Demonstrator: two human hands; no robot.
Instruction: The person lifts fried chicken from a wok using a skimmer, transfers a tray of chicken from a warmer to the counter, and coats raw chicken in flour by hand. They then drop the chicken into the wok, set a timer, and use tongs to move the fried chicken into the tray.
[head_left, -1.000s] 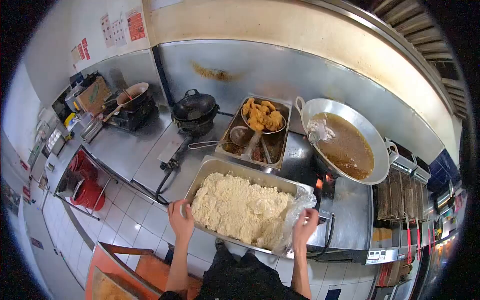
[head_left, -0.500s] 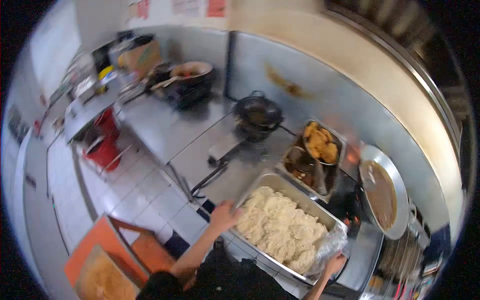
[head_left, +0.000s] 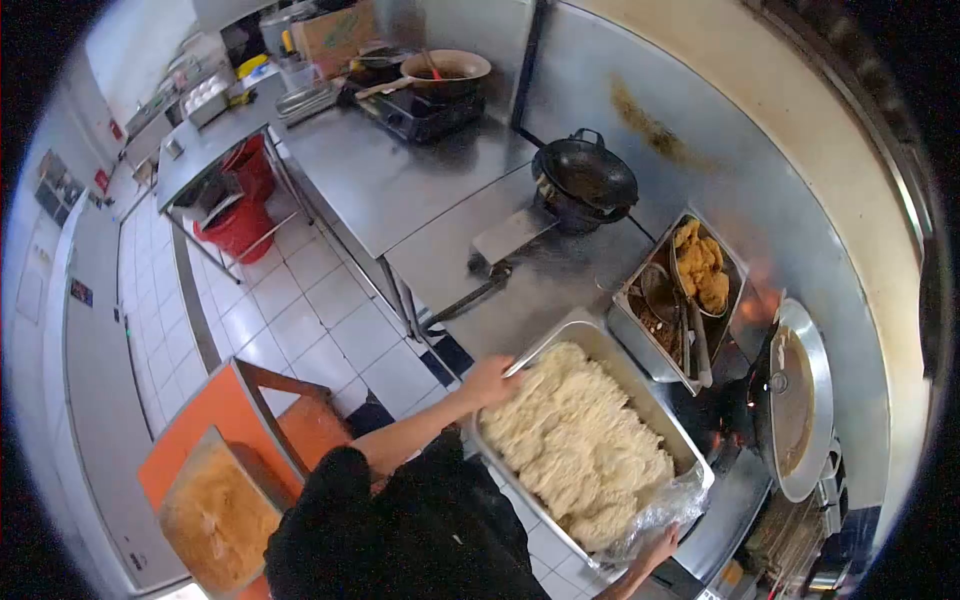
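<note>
A deep metal tray (head_left: 618, 368) full of pale, lumpy, batter-coated food (head_left: 575, 440) is in front of me, in both my hands. My left hand (head_left: 490, 383) is closed on its left rim, near the far corner. At the near right corner, crumpled clear plastic film (head_left: 655, 515) covers part of the food. My right hand (head_left: 655, 548) grips the rim there over the film; its fingers are partly hidden. The tray's far right side lies close to the burner under a large pan of oil (head_left: 797, 400).
Beyond the tray, a metal container (head_left: 640, 345) holds fried pieces (head_left: 703, 270) and utensils. A black wok (head_left: 585, 180) stands on the steel counter (head_left: 430, 200). At lower left, an orange stand (head_left: 200, 405) bears a tray of orange-brown crumbs (head_left: 220, 520). Flames glow around the oil pan.
My view has turned, so the counter and stoves lie farther right in the picture. Both hands keep their hold on the tray.
</note>
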